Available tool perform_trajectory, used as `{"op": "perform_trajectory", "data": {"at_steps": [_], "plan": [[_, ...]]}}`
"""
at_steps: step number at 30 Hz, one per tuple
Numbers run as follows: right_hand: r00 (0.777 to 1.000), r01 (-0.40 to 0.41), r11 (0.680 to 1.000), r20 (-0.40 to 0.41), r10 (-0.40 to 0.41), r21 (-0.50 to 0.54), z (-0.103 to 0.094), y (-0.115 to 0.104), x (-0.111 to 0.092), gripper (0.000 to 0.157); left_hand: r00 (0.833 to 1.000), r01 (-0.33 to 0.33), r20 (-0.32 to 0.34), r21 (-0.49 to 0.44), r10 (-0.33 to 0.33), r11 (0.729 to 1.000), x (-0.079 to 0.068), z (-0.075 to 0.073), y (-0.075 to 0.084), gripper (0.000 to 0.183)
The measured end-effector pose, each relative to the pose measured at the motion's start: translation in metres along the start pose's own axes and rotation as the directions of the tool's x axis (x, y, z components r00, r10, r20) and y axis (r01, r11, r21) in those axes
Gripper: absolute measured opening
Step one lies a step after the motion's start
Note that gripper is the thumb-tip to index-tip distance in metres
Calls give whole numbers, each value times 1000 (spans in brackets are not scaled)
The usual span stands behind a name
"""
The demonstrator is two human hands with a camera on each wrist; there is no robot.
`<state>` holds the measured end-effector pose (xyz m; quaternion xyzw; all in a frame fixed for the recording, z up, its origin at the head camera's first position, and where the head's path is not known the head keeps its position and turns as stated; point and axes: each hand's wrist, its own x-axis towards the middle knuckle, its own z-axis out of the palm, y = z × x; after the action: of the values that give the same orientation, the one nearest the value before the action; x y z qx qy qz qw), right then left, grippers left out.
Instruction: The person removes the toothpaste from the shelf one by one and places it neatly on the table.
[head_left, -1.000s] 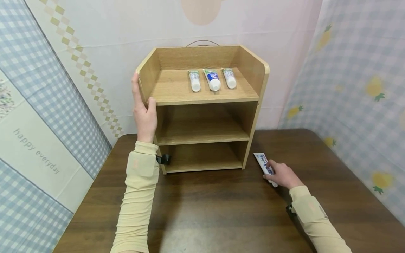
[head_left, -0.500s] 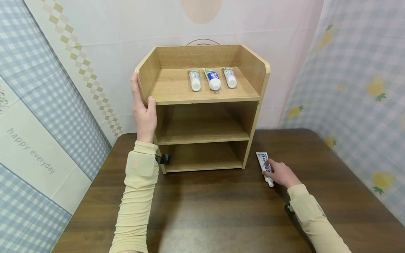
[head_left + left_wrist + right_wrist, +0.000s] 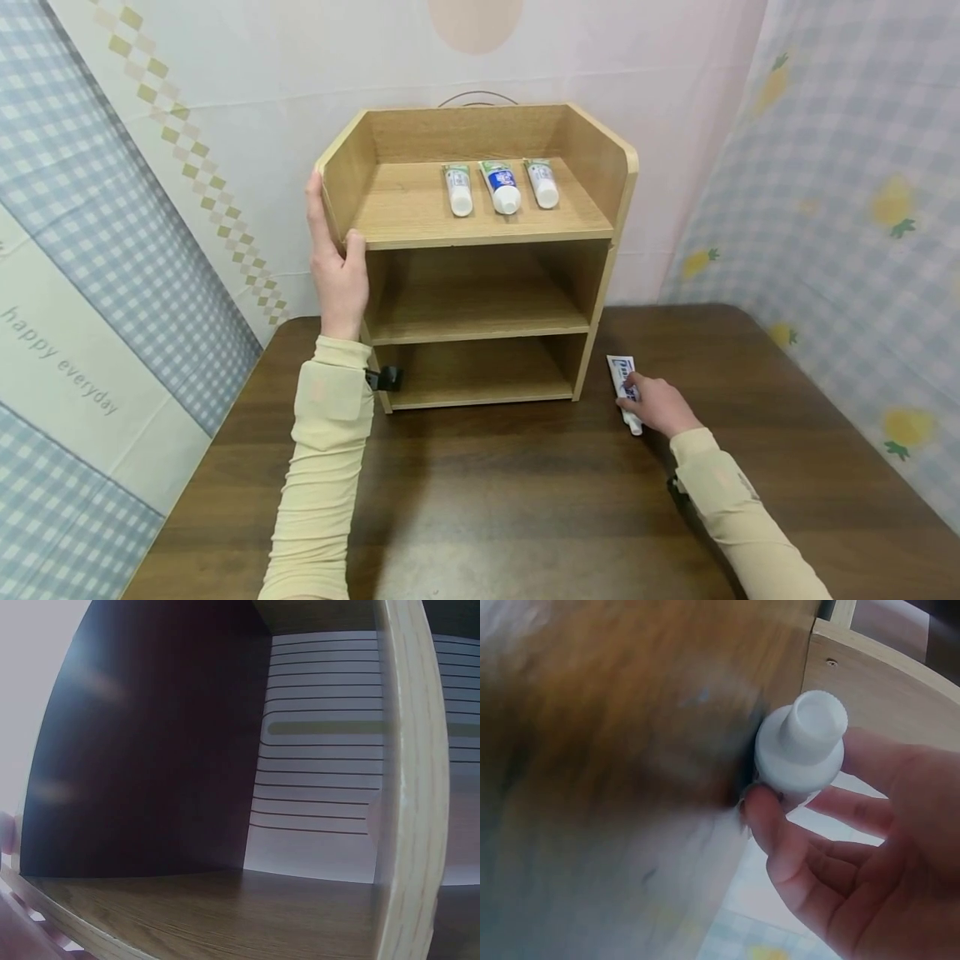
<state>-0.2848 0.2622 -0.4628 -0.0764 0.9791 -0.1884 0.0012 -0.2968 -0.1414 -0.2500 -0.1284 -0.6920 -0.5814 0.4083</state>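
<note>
A white toothpaste tube (image 3: 620, 367) with blue lettering is pinched in my right hand (image 3: 662, 406), over the table to the right of the shelf. In the right wrist view its white cap (image 3: 804, 746) points toward the camera, between thumb and fingers. My left hand (image 3: 341, 279) grips the left side panel of a light wooden shelf unit (image 3: 480, 242), thumb at the front edge and fingers along the outside. Only bits of that hand's fingers (image 3: 21, 930) show in the left wrist view. On the top shelf lie three tubes in a row: left (image 3: 458, 190), middle (image 3: 500, 187), right (image 3: 542, 183).
The shelf unit has a middle compartment (image 3: 480, 304) and a lower compartment (image 3: 480, 375) facing me. It stands at the back of a dark brown wooden table (image 3: 510, 500). Patterned cloths hang behind (image 3: 660, 150) and on both sides.
My right hand has shifted slightly left and away from me with the toothpaste tube, which has turned a little more upright in view. The left hand keeps its grip on the shelf.
</note>
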Motion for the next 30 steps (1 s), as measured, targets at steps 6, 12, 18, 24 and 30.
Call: {"op": "perform_trajectory", "data": {"at_steps": [6, 12, 18, 24, 30], "plan": [[1000, 0, 1000, 10, 0, -7, 1, -1, 3, 34, 1000, 16, -1, 8, -16, 1000, 0, -1, 3, 71], [999, 18, 999, 28, -16, -38, -1, 0, 4, 37, 1000, 2, -3, 26, -2, 1000, 1, 0, 1, 72], [998, 33, 997, 51, -30, -67, -7, -1, 5, 42, 1000, -14, 1, 24, 13, 1000, 0, -1, 0, 70], [1000, 27, 993, -7, -28, -118, -15, -12, 0, 49, 1000, -3, 2, 39, 3, 999, 2, -2, -6, 71], [987, 66, 988, -136, -84, -136, -27, -30, -7, 40, 1000, -2, -7, 50, 2, 999, 9, -1, -28, 72]]}}
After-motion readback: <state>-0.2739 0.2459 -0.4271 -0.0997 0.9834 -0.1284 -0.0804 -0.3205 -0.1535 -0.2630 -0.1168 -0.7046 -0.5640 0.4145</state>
